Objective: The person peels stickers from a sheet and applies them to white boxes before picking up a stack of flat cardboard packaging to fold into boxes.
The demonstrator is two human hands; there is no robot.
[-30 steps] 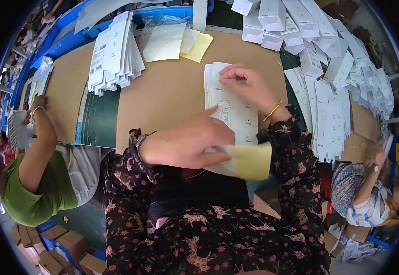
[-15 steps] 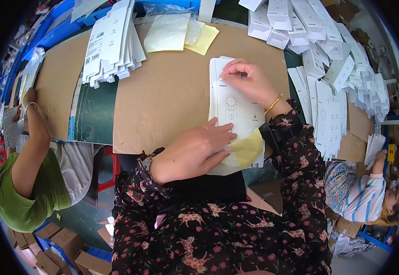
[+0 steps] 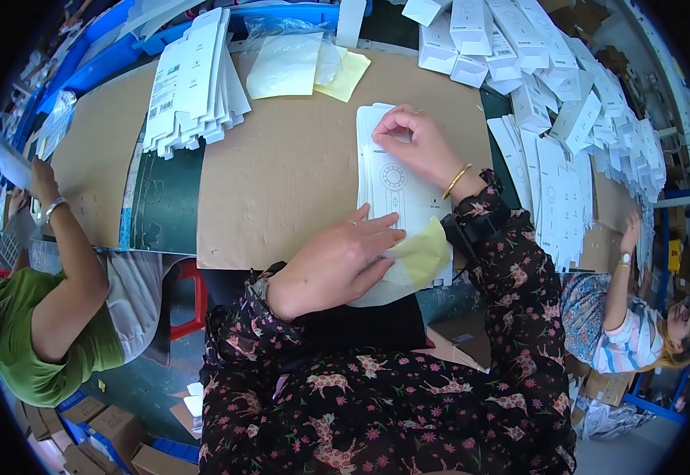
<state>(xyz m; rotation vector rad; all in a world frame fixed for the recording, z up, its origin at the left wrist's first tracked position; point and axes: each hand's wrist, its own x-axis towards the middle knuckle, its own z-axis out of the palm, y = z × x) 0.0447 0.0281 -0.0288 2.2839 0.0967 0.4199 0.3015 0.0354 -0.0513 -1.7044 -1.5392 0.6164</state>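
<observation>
A stack of flat white cartons [image 3: 416,190] with a printed round drawing lies upright before me on brown cardboard. My left hand [image 3: 341,257] rests across its lower left edge, fingers spread and stretched out. Under that hand's thumb is a white and yellow backing sheet [image 3: 424,257], partly curled and covering the stack's near end. At the far end of the stack, my right hand [image 3: 416,142] has thumb and index finger pinched together on the top carton's surface. Whatever is between those fingertips is too small or hidden to name.
Brown cardboard [image 3: 282,174] covers the table. Flat cartons [image 3: 190,87] stand stacked at far left, beside yellow sheets [image 3: 345,75] and a plastic bag. Folded white boxes [image 3: 535,47] pile up at far right, near more flat cartons [image 3: 547,190]. Co-workers sit on both sides.
My right hand has shifted slightly; its thumb and index finger now pinch closer to the carton. My left hand stays on the sheet. Both co-workers' arms have moved.
</observation>
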